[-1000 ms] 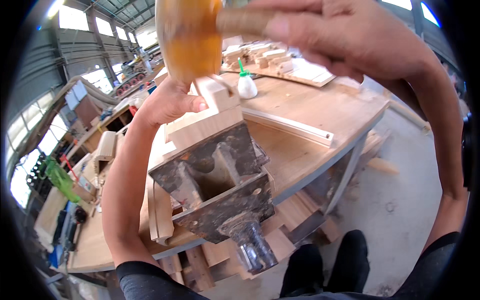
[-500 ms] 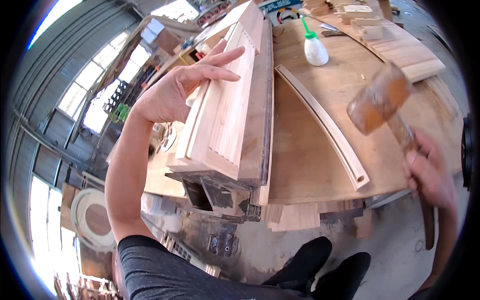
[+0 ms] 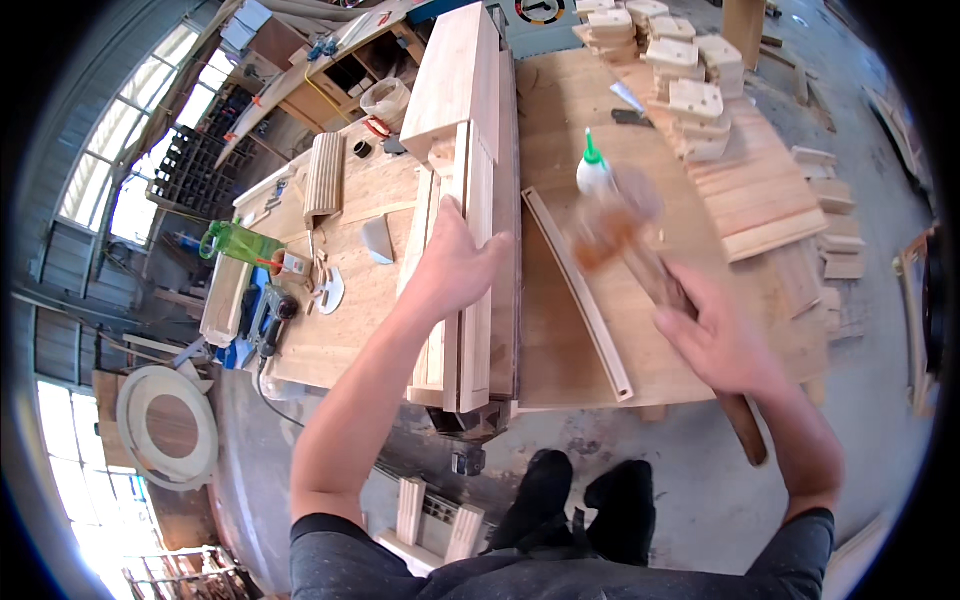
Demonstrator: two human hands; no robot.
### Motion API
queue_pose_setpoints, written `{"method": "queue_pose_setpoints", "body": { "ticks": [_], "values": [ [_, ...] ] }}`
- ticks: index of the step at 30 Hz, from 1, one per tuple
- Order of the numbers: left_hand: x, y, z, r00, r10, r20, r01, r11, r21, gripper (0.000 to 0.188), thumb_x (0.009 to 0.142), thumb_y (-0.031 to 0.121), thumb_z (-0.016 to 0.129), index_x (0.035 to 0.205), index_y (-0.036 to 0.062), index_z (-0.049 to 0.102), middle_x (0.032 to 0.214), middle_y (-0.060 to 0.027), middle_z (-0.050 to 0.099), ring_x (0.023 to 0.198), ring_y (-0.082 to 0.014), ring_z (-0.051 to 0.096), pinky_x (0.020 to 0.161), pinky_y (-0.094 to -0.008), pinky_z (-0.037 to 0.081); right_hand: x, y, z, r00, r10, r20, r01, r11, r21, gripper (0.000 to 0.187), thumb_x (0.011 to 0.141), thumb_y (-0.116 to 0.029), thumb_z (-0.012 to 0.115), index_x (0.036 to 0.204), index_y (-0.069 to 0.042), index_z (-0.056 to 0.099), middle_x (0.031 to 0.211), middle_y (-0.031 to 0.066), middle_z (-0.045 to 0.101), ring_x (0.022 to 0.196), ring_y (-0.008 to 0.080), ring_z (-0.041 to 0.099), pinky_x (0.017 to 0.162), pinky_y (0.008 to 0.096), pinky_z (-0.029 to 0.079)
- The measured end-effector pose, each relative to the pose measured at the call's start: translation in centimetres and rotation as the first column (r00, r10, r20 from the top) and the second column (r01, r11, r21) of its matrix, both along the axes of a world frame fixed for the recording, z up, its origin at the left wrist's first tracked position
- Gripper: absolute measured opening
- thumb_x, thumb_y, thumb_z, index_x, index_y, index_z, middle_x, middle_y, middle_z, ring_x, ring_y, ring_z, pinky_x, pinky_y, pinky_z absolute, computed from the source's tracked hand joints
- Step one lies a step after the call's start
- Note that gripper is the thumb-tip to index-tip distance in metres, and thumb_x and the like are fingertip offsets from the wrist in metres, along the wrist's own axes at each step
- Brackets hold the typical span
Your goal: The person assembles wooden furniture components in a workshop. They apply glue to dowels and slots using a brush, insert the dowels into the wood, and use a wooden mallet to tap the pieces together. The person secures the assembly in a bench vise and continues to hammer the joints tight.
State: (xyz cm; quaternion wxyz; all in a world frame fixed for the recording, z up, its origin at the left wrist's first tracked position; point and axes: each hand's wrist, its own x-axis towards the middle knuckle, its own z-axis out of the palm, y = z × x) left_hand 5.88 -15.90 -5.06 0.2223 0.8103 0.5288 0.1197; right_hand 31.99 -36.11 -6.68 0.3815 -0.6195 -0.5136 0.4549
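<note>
My right hand (image 3: 715, 330) is wrapped round the handle of a mallet (image 3: 655, 272), whose brown head is blurred by motion above the workbench. On the left, my left hand (image 3: 455, 262) rests against a long pale wooden assembly (image 3: 466, 350) with narrow grooved strips. Its thumb sticks out to the right and the other fingers partly disappear against the wood. A block-like wooden end (image 3: 452, 85) forms the assembly's far part. Between the assembly and the mallet lies a slim grooved wooden rail (image 3: 578, 295), with a white glue bottle (image 3: 592, 176) with a green nozzle beyond it.
Stacked shaped wooden pieces (image 3: 695, 100) and a jointed panel (image 3: 760, 200) occupy the right side of the bench. Leftward are a power drill (image 3: 272, 318), a green bottle (image 3: 240, 243) and a ribbed wooden piece (image 3: 324, 175). A ring-shaped piece (image 3: 135, 430) stands farther left.
My left hand has come down from its raised, spread pose onto the wooden assembly. The mallet has swung leftward and lower with my right hand. The whole view has shifted.
</note>
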Motion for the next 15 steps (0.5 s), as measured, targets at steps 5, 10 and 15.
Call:
{"method": "queue_pose_setpoints", "body": {
  "ticks": [5, 10, 15],
  "values": [
    [1.1, 1.7, -0.7, 0.984, 0.177, -0.024, -0.178, 0.983, -0.041, 0.038, 0.093, 0.016, 0.061, 0.114, -0.0108, 0.045, 0.102, -0.0387, 0.066, 0.101, -0.054, 0.065, 0.091, -0.0559, 0.052, -2.9, 12.6, 5.3, 0.968, -0.175, 0.177, 0.058, 0.848, 0.526, 0.054, 0.104, -0.017, 0.059, 0.154, -0.007, 0.043, 0.106, 0.0225, 0.07, 0.082, 0.0416, 0.068, 0.075, 0.0436, 0.054],
    [1.0, 2.1, -1.4, 0.979, 0.203, -0.01, -0.204, 0.975, -0.085, 0.026, 0.093, 0.012, 0.061, 0.103, -0.0064, 0.045, 0.09, -0.034, 0.065, 0.086, -0.0525, 0.067, 0.079, -0.0577, 0.053, -5.4, 22.7, 3.7, 0.927, -0.091, 0.364, -0.088, 0.89, 0.447, 0.055, 0.103, -0.024, 0.056, 0.156, -0.013, 0.041, 0.101, 0.0286, 0.071, 0.096, 0.0501, 0.066, 0.082, 0.055, 0.052],
    [0.6, 2.2, -1.9, 0.98, 0.192, 0.046, -0.183, 0.971, -0.154, 0.026, 0.093, 0.01, 0.062, 0.103, -0.0056, 0.044, 0.097, -0.0324, 0.062, 0.082, -0.0523, 0.065, 0.074, -0.0591, 0.053, -6.5, 26.1, 6.7, 0.806, 0.093, 0.584, -0.225, 0.962, 0.158, 0.058, 0.103, -0.024, 0.056, 0.158, -0.016, 0.04, 0.099, 0.0274, 0.071, 0.094, 0.048, 0.068, 0.083, 0.0532, 0.052]
  ]
}}
